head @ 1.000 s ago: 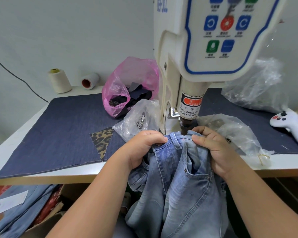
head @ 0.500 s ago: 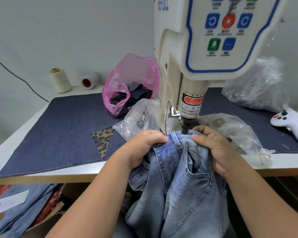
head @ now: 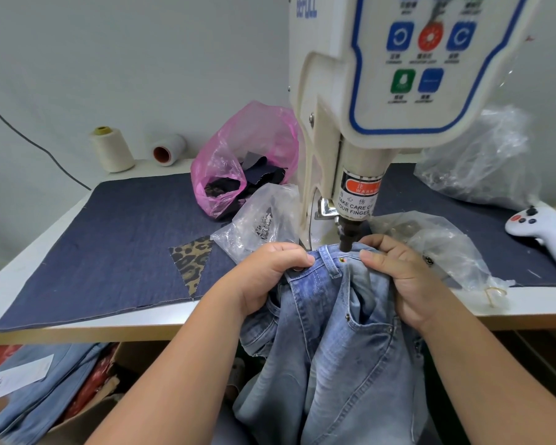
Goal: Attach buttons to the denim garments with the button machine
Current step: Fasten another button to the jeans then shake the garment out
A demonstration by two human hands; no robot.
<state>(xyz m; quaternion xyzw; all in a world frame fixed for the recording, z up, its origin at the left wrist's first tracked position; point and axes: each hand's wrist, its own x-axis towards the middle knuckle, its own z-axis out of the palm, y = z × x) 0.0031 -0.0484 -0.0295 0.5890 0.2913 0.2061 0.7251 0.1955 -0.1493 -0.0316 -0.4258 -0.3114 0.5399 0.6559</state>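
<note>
Gripped by left hand [head: 272, 273] and right hand [head: 402, 277]: one jeans [head: 334, 332] under machine [head: 347, 232]; two spools [head: 111, 149]; waistband drawn nearer than before.

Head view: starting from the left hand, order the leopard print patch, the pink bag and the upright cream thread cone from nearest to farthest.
From the left hand, gripping the jeans waistband:
1. Leopard print patch, just to its left on the dark denim mat.
2. Pink bag, behind it, beside the button machine.
3. Cream thread cone, far back left near the wall.
</note>
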